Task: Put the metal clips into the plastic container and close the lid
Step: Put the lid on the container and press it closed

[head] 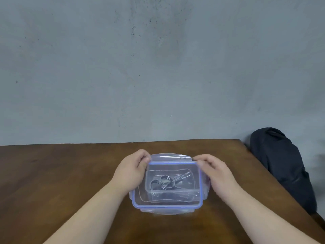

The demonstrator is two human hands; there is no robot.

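A clear plastic container (204, 194) stands on the wooden table in front of me. Its clear lid (168, 202), edged with a blue seal, lies over it, tilted up at the far side. Through the lid I see several metal clips (166, 182) lying inside. My left hand (131, 170) pinches the lid's far left corner. At the far right corner, my right hand (215, 170) grips the lid the same way. A latch flap sticks out at the far edge.
The wooden table (70, 173) reaches back to a grey concrete wall. Its right edge runs diagonally toward me. A black bag (281, 164) rests beyond that right edge, against the wall.
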